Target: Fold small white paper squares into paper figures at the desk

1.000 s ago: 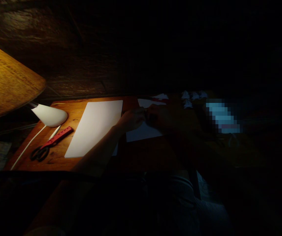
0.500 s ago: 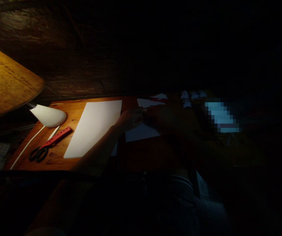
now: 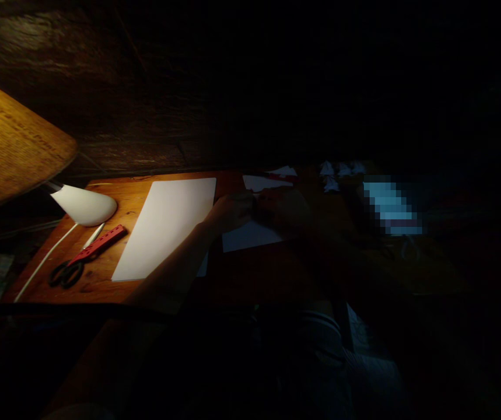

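My left hand [image 3: 233,211] and my right hand [image 3: 284,209] come together at the middle of the wooden table, over a sheet of white paper [image 3: 250,237]. The fingers of both are curled and their tips almost meet. Deep shadow covers them, so whatever is pinched there cannot be made out. Just beyond the hands lies a piece of white paper [image 3: 265,183]. Under my left forearm is a large white sheet, or a stack of them [image 3: 175,216].
On the left stands a lamp with a white base [image 3: 86,207] and a yellow-lit shade [image 3: 14,146]. Scissors with black handles and a red cover [image 3: 97,245] lie beside a white pen-like stick [image 3: 94,235]. Several small folded white paper shapes [image 3: 329,175] and a blurred-out bright screen [image 3: 392,207] are at right.
Both hands stay in nearly the same place with small finger movements. A pale bit seen between the fingertips before is now hidden. The view has shifted very slightly.
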`<state>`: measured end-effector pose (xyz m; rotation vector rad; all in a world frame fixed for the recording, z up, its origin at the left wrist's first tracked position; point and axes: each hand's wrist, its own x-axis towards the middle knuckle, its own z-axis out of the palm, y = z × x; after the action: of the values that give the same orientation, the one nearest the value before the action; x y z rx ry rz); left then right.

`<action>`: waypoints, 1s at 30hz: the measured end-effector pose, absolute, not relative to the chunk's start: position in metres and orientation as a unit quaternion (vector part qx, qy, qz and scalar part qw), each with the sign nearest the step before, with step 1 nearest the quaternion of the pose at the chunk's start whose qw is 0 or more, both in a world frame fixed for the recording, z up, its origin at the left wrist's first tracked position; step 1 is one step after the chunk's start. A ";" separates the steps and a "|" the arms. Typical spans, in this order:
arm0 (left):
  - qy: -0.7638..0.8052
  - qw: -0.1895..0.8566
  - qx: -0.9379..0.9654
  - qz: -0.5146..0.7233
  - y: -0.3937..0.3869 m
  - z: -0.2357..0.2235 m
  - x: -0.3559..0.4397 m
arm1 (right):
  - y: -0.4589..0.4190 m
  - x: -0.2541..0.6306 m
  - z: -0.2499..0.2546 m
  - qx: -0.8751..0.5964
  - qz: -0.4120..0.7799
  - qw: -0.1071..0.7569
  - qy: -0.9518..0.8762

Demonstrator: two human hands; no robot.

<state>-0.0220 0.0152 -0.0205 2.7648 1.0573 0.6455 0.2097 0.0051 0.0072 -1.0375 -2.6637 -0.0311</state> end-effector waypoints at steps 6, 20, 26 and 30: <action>0.351 0.054 0.910 0.214 0.015 -0.022 -0.023 | 0.006 0.210 0.005 -0.363 0.015 0.153 -0.919; 0.371 0.053 0.901 0.219 0.013 -0.017 -0.022 | 0.005 0.209 0.003 -0.399 0.004 0.182 -0.899; 0.420 0.068 0.878 0.220 0.011 -0.016 -0.020 | 0.005 0.209 0.001 -0.409 0.026 0.197 -0.891; 0.411 0.081 0.878 0.230 0.013 -0.020 -0.022 | 0.008 0.208 0.000 -0.396 0.058 0.208 -0.893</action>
<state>-0.0219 0.0133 -0.0199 2.6258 1.2301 0.6868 0.2082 0.0076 0.0003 -1.1010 -2.4848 0.1605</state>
